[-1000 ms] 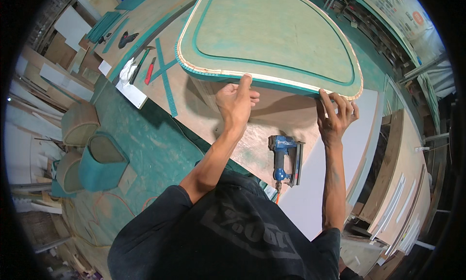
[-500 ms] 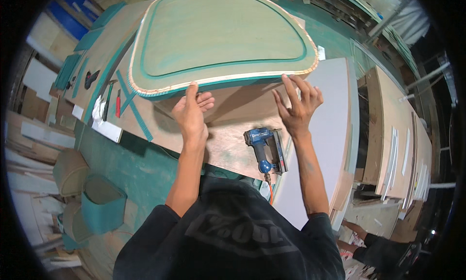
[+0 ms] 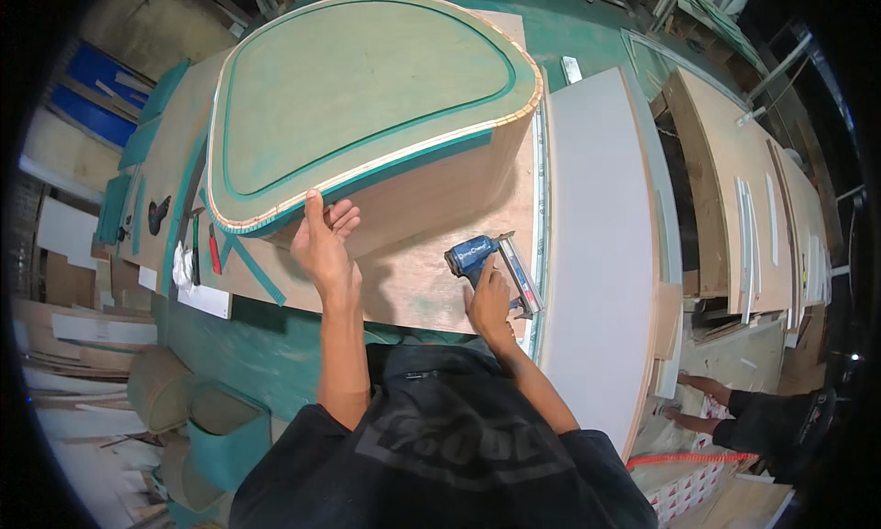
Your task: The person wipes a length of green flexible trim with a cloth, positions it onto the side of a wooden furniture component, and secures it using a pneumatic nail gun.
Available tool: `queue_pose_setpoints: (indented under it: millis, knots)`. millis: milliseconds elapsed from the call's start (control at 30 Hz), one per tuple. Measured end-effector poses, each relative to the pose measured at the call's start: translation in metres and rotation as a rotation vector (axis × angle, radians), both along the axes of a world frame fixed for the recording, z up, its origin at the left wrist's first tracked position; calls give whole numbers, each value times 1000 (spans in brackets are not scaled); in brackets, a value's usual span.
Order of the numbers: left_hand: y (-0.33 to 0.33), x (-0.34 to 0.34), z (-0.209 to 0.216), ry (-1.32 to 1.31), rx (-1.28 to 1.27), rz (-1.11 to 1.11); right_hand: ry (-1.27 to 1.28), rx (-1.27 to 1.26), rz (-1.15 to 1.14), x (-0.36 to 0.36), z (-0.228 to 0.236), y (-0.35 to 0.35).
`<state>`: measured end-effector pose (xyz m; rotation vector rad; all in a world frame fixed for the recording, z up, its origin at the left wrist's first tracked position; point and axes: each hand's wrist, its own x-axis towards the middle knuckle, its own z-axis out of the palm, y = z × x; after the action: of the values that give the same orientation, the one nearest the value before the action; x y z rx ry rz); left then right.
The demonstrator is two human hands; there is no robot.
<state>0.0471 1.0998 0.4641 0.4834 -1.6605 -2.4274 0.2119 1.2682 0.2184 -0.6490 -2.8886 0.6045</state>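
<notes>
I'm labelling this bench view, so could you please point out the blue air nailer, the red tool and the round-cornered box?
Blue air nailer [image 3: 473, 251]: head view, on its blue body.
Red tool [image 3: 215, 251]: head view, on its shaft.
Round-cornered box [image 3: 367, 93]: head view, on its top panel.

The scene is viewed from the head by a down-facing fisheye camera. The left hand [image 3: 328, 254] and right hand [image 3: 492, 303] are framed nearby, with floor [image 3: 284, 350] caught left of both.
</notes>
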Motion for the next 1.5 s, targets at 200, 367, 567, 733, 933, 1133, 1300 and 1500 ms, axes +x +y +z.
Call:
queue_pose_setpoints:
  millis: [200,367,567,733,933,1133,1300,1500]
  knots:
    - [0,-5,-3,6,-41,3,-9,-90,-88,-21,-1,7]
    - [2,-3,-4,6,-67,42,87,-363,-225,-11,108,47]
    - [2,-6,-9,7,-106,85,578,-1067,-334,7,212,69]
    - [5,-7,-8,23,-168,128,604,-1340,-287,5,235,64]
    - [3,-8,-9,-10,-244,106,709,-1374,-307,-24,212,35]
    - [2,-7,-11,-3,-246,124,706,-1260,-235,-34,186,33]
    - [5,-8,-10,11,-231,135,674,-1135,-172,-34,194,37]
    - [4,-8,-11,18,-223,148,745,0,157,-34,188,40]
